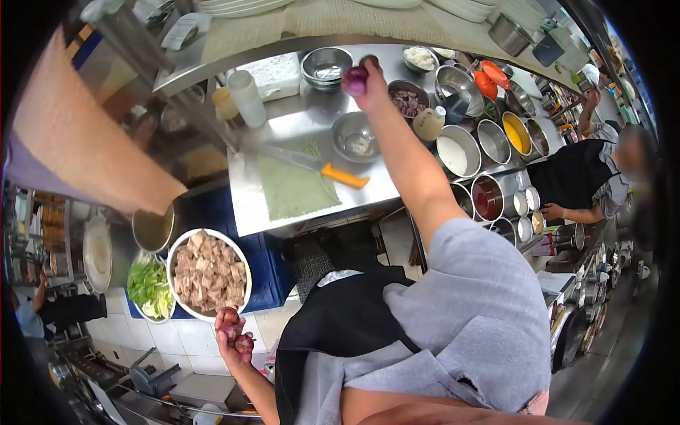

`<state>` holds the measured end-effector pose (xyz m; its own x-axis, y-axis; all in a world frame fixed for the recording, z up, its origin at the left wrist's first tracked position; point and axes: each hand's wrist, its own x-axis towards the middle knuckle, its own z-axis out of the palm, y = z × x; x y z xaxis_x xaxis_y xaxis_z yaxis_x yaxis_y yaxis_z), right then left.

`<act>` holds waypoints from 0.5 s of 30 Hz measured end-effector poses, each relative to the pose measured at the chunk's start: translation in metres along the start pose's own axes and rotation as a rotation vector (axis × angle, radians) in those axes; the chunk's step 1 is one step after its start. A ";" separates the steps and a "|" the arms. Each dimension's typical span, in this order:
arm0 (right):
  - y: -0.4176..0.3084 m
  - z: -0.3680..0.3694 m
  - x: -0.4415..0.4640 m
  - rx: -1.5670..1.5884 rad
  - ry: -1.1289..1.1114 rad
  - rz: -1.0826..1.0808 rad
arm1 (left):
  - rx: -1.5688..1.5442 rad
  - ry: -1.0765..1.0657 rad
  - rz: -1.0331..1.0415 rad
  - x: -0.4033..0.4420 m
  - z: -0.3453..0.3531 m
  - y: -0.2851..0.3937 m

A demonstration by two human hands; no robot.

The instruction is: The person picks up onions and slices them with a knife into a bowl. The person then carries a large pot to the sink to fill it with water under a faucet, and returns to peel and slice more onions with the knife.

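My right hand (372,86) is closed around red onions (354,81), held above the steel counter between nested metal bowls (326,69) and a bowl of cut purple onion (408,99). In my left hand (230,350), at the lower left, are several small red onions (236,333), with the fingers curled around them. That hand is beside a white tub of meat chunks (210,273). A knife with an orange handle (345,175) lies on a green cloth (294,191) on the counter. Near it sits a metal bowl (354,137) with white bits inside.
A bowl of leafy greens (151,287) stands beside the meat tub. Several pots and containers of sauces (487,197) line the right. A shelf (304,23) with plates overhangs the counter. A blurred forearm (92,131) crosses the upper left. A co-worker in a black apron (570,173) stands at right.
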<state>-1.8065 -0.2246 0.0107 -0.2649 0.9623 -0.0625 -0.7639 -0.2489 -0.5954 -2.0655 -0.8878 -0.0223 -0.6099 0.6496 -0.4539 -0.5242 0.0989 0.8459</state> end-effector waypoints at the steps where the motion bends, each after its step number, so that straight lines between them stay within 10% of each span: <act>1: 0.002 0.018 0.021 -0.067 0.158 -0.085 | -0.028 0.005 -0.005 0.007 0.017 0.006; 15: -0.022 -0.012 0.174 -0.454 0.241 -0.205 | -0.039 0.076 0.101 0.042 0.085 0.036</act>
<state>-1.8284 -0.0506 0.0037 0.0453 0.9972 -0.0590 -0.4409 -0.0331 -0.8969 -2.0594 -0.7934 0.0126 -0.7035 0.5956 -0.3878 -0.4795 0.0049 0.8775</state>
